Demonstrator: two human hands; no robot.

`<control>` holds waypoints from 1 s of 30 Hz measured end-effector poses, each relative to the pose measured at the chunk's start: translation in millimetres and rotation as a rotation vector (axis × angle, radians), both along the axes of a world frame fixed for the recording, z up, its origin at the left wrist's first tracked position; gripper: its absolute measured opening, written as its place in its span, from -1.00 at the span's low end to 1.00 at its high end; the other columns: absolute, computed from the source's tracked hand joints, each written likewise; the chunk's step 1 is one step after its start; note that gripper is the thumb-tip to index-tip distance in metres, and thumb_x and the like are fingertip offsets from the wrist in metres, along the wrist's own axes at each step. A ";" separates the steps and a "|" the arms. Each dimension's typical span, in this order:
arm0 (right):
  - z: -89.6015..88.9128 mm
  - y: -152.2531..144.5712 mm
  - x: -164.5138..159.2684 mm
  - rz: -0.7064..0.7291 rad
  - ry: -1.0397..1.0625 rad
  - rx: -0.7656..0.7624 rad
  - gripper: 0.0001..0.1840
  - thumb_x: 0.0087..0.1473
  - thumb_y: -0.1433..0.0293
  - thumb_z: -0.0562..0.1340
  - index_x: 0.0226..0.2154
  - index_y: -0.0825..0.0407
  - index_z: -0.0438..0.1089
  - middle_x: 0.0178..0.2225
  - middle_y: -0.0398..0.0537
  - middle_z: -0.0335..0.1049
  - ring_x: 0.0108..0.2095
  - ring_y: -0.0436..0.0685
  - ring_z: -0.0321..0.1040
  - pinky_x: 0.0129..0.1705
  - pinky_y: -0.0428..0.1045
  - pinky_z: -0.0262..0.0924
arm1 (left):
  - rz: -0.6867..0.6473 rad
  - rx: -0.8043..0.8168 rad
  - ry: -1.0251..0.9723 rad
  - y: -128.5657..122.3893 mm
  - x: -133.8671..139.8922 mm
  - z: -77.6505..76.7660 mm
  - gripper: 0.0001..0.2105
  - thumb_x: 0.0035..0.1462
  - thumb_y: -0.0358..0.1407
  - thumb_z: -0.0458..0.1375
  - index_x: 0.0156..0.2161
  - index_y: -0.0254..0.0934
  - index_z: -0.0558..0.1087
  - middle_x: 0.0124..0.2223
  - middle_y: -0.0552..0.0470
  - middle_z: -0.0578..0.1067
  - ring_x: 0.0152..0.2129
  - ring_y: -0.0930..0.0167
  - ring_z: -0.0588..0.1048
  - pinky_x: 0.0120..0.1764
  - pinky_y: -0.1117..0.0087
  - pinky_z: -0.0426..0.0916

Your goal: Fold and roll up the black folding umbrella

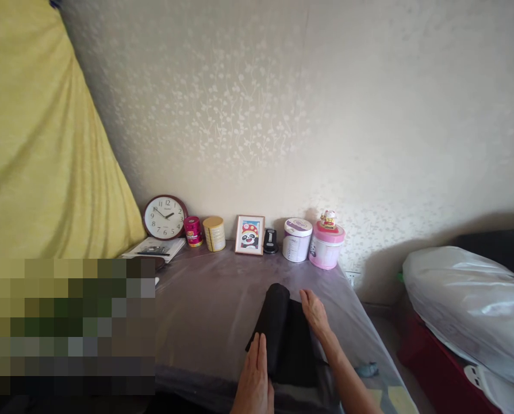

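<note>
A black, cloth-like sheet (pixel 298 351) lies on the covered table, its left part turned into a thick roll (pixel 274 322) that points away from me. My left hand (pixel 254 371) rests against the near left side of the roll, fingers stretched out and held side by side. At the far right edge of the sheet is my right hand (pixel 314 313), its fingers extended toward the roll and not wrapped round anything. Whether the right fingertips touch the fabric, I cannot tell.
Along the wall stand a round clock (pixel 165 217), a pink tin (pixel 192 232), a yellow-lidded can (pixel 214 234), a framed panda picture (pixel 249 234), a black object (pixel 270 241), a white tub (pixel 297 240) and a pink tub (pixel 326 250) topped by a cat figurine (pixel 328 219). Right, plastic covers a red box (pixel 429 351).
</note>
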State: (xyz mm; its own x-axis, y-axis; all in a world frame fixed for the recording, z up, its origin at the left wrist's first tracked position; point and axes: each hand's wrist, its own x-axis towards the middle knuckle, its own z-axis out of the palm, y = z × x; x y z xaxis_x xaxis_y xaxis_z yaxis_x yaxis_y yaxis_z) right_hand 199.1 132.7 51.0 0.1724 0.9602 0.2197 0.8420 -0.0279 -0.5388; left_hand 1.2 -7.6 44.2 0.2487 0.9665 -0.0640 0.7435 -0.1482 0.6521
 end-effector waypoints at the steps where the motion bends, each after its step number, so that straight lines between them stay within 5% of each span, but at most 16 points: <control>1: -1.9 -8.8 7.3 -0.023 0.017 -0.016 -0.62 0.17 0.30 -0.10 -0.22 0.06 0.36 -0.23 0.07 0.46 -0.19 0.13 0.40 -0.16 -0.05 0.18 | -0.001 0.001 -0.001 -1.1 0.0 1.4 -0.25 -0.09 -0.51 -0.11 0.24 -0.42 -0.28 0.32 -0.06 -0.24 0.24 0.37 -0.17 0.22 0.28 -0.12; 9: -16.9 -62.2 6.5 -0.032 0.217 -0.043 -0.64 0.10 0.19 -0.03 -0.26 0.01 0.38 -0.33 -0.03 0.50 -0.26 0.14 0.44 -0.28 -0.06 0.22 | 0.017 0.031 0.049 -5.4 3.3 9.0 -0.30 -0.06 -0.55 -0.14 0.24 -0.49 -0.24 0.31 -0.17 -0.20 0.23 0.36 -0.14 0.22 0.26 -0.08; 16: 2.3 -86.8 -18.5 -0.059 -0.051 -0.085 -0.60 0.12 0.21 -0.01 -0.07 0.08 0.25 -0.33 0.06 0.49 -0.28 0.25 0.45 -0.30 0.03 0.21 | 0.023 0.034 0.044 -7.8 3.4 9.3 -0.30 -0.06 -0.58 -0.15 0.24 -0.49 -0.24 0.31 -0.18 -0.19 0.23 0.37 -0.14 0.22 0.29 -0.08; 22: 10.6 -84.7 -25.6 -0.032 -0.096 -0.119 -0.64 0.14 0.23 -0.01 -0.11 0.08 0.27 -0.27 0.12 0.48 -0.23 0.27 0.44 -0.27 0.04 0.21 | 0.014 0.007 0.091 -9.2 4.1 13.4 -0.31 -0.03 -0.59 -0.16 0.24 -0.48 -0.29 0.31 -0.18 -0.21 0.24 0.36 -0.15 0.21 0.29 -0.06; 26: -0.2 -72.4 -29.7 0.011 0.055 -0.036 -0.62 0.10 0.28 0.03 -0.09 0.15 0.28 -0.17 0.18 0.45 -0.13 0.25 0.39 -0.17 0.02 0.21 | 0.013 0.016 0.067 -7.5 4.5 12.5 -0.31 -0.02 -0.59 -0.16 0.24 -0.46 -0.29 0.31 -0.19 -0.20 0.23 0.36 -0.14 0.20 0.29 -0.04; 30: -3.0 -61.0 -45.0 0.066 0.216 0.061 -0.65 0.09 0.26 0.02 -0.13 0.06 0.31 -0.29 0.04 0.49 -0.26 0.20 0.44 -0.28 -0.01 0.25 | 0.043 0.015 0.068 -7.0 5.5 9.5 -0.30 -0.05 -0.59 -0.14 0.24 -0.47 -0.26 0.31 -0.20 -0.19 0.23 0.34 -0.14 0.20 0.28 -0.05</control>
State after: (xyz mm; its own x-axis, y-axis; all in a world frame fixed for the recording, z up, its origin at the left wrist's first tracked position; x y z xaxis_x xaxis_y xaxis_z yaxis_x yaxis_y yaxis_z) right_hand 154.1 71.8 48.0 0.1590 0.9571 0.2420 0.7057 0.0612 -0.7058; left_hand 6.7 -14.6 53.7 0.2025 0.9771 -0.0651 0.7920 -0.1243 0.5978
